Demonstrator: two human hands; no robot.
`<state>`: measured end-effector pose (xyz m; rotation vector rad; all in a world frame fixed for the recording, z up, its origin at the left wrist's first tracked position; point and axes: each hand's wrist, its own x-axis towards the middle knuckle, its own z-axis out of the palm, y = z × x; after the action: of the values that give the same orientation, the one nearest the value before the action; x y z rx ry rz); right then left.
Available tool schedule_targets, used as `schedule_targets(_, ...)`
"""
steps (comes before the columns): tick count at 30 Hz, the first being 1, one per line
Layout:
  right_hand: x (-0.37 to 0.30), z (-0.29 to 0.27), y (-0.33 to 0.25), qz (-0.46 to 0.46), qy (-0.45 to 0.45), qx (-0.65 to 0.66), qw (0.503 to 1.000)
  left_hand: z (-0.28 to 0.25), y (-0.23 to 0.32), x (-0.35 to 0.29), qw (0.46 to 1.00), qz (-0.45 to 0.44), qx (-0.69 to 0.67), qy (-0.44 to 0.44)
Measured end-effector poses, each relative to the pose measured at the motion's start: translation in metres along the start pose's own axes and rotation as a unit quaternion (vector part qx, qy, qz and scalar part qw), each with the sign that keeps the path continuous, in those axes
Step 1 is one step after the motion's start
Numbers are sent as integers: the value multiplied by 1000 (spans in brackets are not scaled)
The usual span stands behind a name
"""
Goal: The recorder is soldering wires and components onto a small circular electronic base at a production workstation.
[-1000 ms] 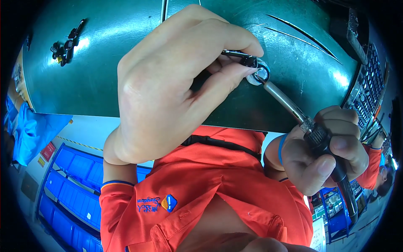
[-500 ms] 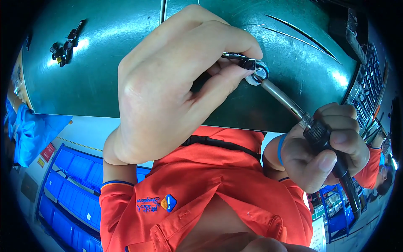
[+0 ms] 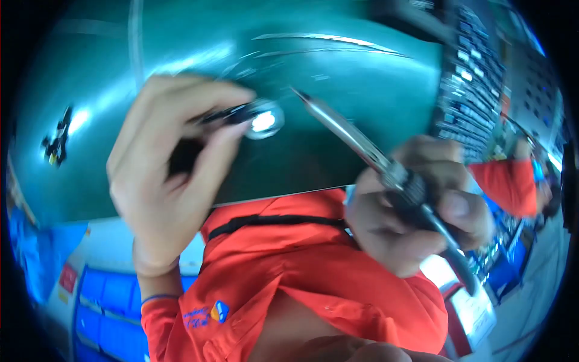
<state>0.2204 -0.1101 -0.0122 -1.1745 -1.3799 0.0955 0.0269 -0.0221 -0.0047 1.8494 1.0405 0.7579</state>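
Note:
My left hand (image 3: 145, 151) pinches a small black part (image 3: 236, 113) between thumb and fingertips, over the green table (image 3: 289, 160). At the part's right end is a round, clear-edged piece (image 3: 264, 120) with a bright glare in its middle. My right hand (image 3: 386, 232) is wrapped round the dark handle of a soldering iron (image 3: 347, 134). Its pointed tip slants up and left, a short way right of the round piece and apart from it. Both hands are blurred by motion, so finer details of the part cannot be made out.
Long thin prongs like tweezers (image 3: 332, 39) lie at the table's far side. A small black assembly (image 3: 58, 140) rests at the left. Rows of small parts (image 3: 473, 84) stand on the right, near a co-worker's red sleeve (image 3: 506, 187). Blue bins (image 3: 120, 292) are below the table.
The soldering iron's tip has come away from the round piece, leaving a gap. Both hands appear further left, and the whole view has shifted and blurred.

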Motion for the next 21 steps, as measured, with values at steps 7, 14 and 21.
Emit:
schedule_targets(7, 12, -70, 22, 126, 120, -253, 952, -3, 1, 13, 990, 111, 11, -81)
schedule_targets(14, 43, -140, 72, 152, -93, -415, 892, 4, -5, 3, 985, 170, 10, -25)
schedule_targets(21, 18, -182, 61, 113, -83, -469, 872, -119, -38, -15, 926, 152, 273, 214)
